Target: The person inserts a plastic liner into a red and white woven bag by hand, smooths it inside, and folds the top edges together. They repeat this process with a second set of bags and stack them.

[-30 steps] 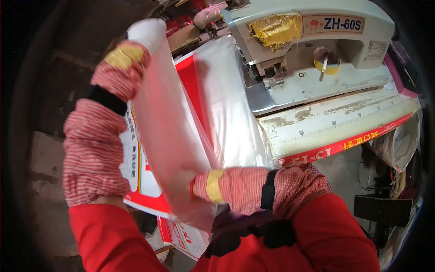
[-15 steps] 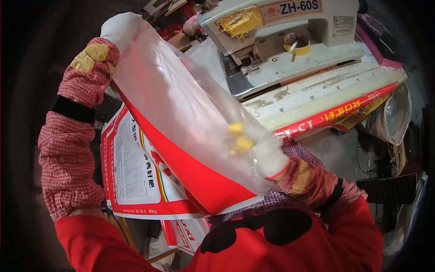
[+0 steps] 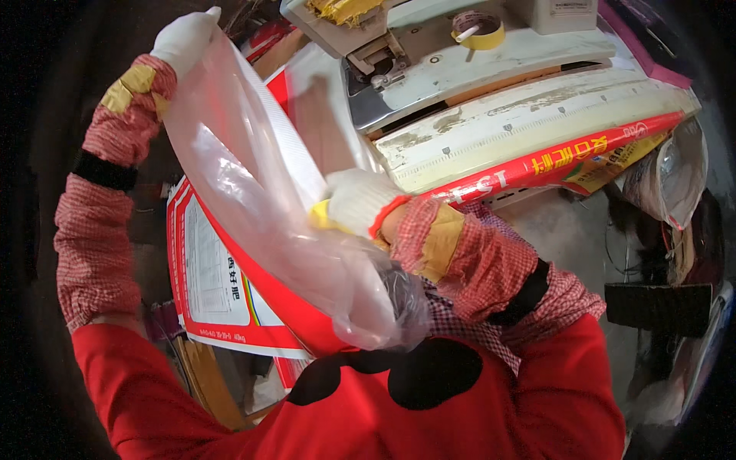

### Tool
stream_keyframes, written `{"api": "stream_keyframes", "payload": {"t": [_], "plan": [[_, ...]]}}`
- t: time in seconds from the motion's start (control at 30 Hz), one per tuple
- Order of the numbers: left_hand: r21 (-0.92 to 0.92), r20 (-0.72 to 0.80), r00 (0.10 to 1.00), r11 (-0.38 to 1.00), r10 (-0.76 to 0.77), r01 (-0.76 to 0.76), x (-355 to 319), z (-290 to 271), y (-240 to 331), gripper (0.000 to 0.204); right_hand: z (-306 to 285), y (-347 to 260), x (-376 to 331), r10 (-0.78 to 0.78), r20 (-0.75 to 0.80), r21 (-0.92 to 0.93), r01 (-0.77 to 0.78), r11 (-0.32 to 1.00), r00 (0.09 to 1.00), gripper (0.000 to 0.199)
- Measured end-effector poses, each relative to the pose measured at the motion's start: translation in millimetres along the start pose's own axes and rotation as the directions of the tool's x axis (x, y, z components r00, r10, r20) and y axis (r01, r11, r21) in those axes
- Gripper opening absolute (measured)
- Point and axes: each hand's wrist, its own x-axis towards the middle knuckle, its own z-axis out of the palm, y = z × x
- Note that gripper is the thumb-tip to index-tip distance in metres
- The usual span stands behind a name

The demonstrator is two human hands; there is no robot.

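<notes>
The clear plastic liner bag (image 3: 253, 199) runs diagonally from upper left to lower centre, lying over the woven sack (image 3: 222, 291) beneath it. The left hand (image 3: 184, 38) grips the liner's upper end; the right hand (image 3: 356, 201) clamps its right edge, midway down. The sewing machine (image 3: 460, 54) stands behind and to the right. A tape roll (image 3: 479, 31) sits on the machine. A second bag (image 3: 671, 176) hangs at far right.
</notes>
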Motion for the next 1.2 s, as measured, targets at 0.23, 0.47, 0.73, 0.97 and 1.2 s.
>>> {"api": "stream_keyframes", "payload": {"t": [0.23,0.47,0.73,0.97,1.2], "plan": [[0.687,-0.647,0.701,0.630,0.301,0.363,-31.3,32.0,117.9,0.014,-11.8,17.3,32.8,0.040,0.155,-0.573,0.057,0.818,0.987,0.032],[0.403,-0.621,0.782,0.881,0.063,0.249,29.6,111.6,173.8,0.008,16.8,7.5,49.9,-0.060,-0.080,-0.312,0.032,0.950,0.995,0.023],[0.335,-0.067,0.902,0.861,0.427,-0.383,-58.1,227.4,215.3,0.016,-59.2,100.4,-76.5,-0.084,-0.192,-0.082,0.070,0.994,0.978,0.025],[-0.138,-0.536,0.646,0.698,0.544,-0.702,-37.9,245.5,199.7,0.011,-56.6,80.2,-72.2,0.426,-0.176,0.635,-0.228,0.738,0.888,0.029],[-0.229,-0.408,0.711,0.690,0.572,-0.687,-21.1,246.1,195.2,0.015,-62.4,65.1,-66.4,0.558,-0.049,0.784,-0.314,0.535,0.828,0.046]]}}
